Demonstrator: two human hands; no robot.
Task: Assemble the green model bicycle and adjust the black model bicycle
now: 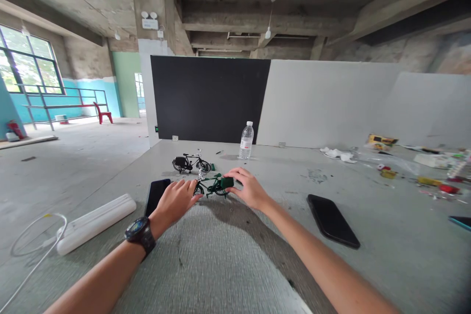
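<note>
A small green model bicycle [211, 186] stands upright on the grey table, held between my two hands. My left hand [177, 198], with a black watch on its wrist, grips the bicycle's front wheel end. At the rear, my right hand [247, 186] pinches the green box [227, 182] over the back wheel between thumb and fingers. Just behind stands a black model bicycle [191, 162] with a dark box at its rear. A tiny green piece [212, 167] lies beside its front wheel.
A water bottle [246, 141] stands behind the bicycles. One dark phone [156, 195] lies partly behind my left hand, another phone [333, 220] to the right. A white power strip [97, 223] with a cable is at left. Loose parts and crumpled tissue [337, 155] lie far right.
</note>
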